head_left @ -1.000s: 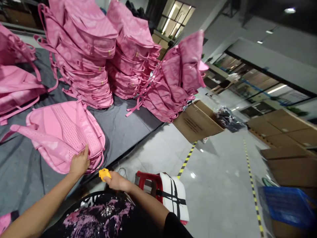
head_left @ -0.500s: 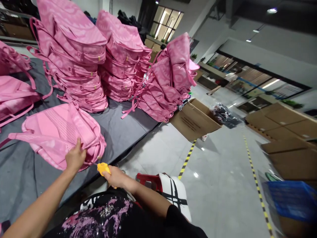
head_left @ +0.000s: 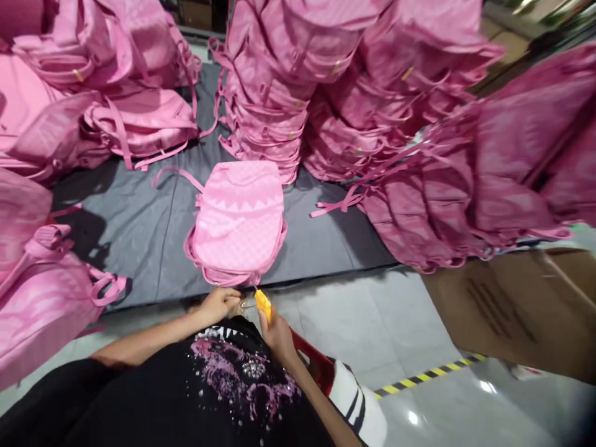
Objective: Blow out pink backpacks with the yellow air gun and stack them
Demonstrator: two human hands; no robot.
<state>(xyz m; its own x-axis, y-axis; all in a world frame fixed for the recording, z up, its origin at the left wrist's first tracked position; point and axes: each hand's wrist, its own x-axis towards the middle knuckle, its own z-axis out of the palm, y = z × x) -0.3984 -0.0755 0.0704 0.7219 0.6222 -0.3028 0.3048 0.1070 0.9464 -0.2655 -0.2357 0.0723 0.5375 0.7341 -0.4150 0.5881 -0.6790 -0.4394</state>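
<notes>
A pink backpack lies on the grey cloth-covered table, patterned side up, its near end at the table edge. My right hand is closed around a yellow tagging gun, whose thin tip points at the backpack's near edge. Just left of it, my left hand has its fingers pinched together below that edge. Something small and clear shows by the fingertips, too fine to make out.
Tall stacks of pink backpacks stand behind, with more piled left and right. At right is a cardboard box. A red and white stool stands close by my right arm, near yellow-black floor tape.
My view has swung left and down. The backpack now lies with its patterned side up instead of its strap side. My left hand has come off the strap side to its near edge.
</notes>
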